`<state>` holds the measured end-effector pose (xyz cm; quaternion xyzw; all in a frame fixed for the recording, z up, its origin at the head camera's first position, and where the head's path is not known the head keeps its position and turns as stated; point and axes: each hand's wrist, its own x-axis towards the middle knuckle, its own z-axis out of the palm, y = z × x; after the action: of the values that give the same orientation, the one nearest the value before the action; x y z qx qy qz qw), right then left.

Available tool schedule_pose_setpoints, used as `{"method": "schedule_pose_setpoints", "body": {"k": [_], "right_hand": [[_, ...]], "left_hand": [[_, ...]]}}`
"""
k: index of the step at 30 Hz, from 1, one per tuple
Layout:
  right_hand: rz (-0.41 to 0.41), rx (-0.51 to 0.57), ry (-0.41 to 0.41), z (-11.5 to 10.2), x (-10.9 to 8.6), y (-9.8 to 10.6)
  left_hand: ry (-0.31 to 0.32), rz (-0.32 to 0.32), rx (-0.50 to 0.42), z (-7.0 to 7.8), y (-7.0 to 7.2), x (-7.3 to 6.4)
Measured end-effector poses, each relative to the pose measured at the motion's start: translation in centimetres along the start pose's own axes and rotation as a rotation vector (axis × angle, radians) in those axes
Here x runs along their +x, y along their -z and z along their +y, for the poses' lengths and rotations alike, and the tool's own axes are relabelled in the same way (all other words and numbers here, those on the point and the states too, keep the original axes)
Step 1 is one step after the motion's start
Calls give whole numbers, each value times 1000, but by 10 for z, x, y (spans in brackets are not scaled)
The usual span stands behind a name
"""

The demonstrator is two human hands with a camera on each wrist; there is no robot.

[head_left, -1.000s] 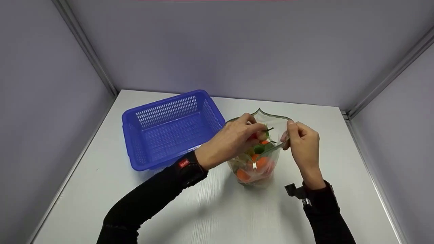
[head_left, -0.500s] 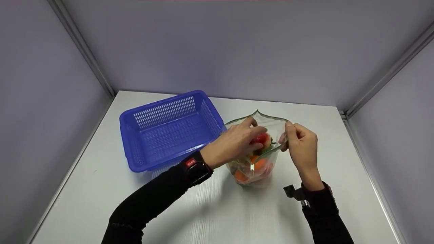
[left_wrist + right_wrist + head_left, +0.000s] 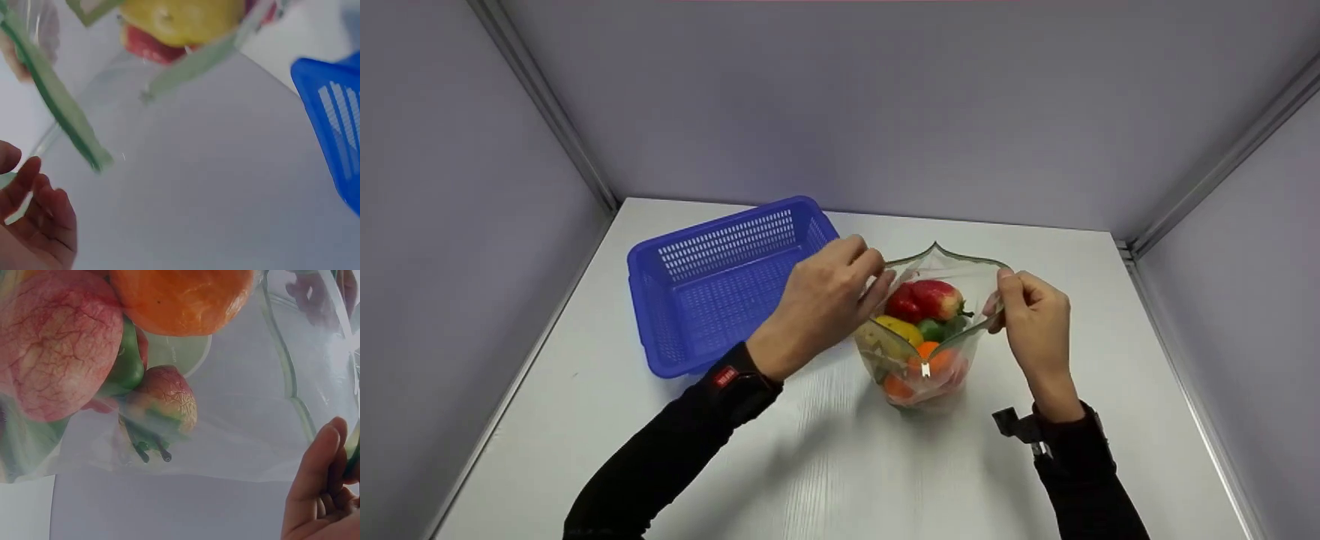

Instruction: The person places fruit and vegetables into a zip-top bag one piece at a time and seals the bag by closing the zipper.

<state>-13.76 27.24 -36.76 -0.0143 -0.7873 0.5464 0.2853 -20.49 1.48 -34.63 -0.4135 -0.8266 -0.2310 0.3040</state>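
A clear zip bag [image 3: 874, 356] with a green-edged mouth and a white slider [image 3: 925, 370] stands on the table. Its mouth is spread wide. Inside lie red fruit [image 3: 936, 300] with a green stem end, a yellow piece [image 3: 897, 329], green pieces and orange ones [image 3: 931, 351]. My left hand [image 3: 826, 296] is at the left rim, thumb and curled fingers pinching the bag's edge. At the opposite rim my right hand [image 3: 1039, 322] holds the edge between thumb and fingers. Through the film, the right wrist view shows an orange fruit [image 3: 185, 298] and a pink wrinkled one [image 3: 62, 346].
A blue plastic basket [image 3: 639, 300] with nothing in it stands left of the bag, its right side partly behind my left hand. The white table [image 3: 825, 487] ends at grey panels [image 3: 840, 112] at the back and sides.
My left hand has set red fruit down into the bag, withdrawn to the left and taken the left rim. My right hand keeps its hold on the right rim.
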Motion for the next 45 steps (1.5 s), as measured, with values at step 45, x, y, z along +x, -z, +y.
{"method": "schedule_pose_setpoints", "body": {"k": [45], "right_hand": [[-224,9,38,26,36,37]], "left_hand": [[336,-346,-606,-13,-24,36]]}}
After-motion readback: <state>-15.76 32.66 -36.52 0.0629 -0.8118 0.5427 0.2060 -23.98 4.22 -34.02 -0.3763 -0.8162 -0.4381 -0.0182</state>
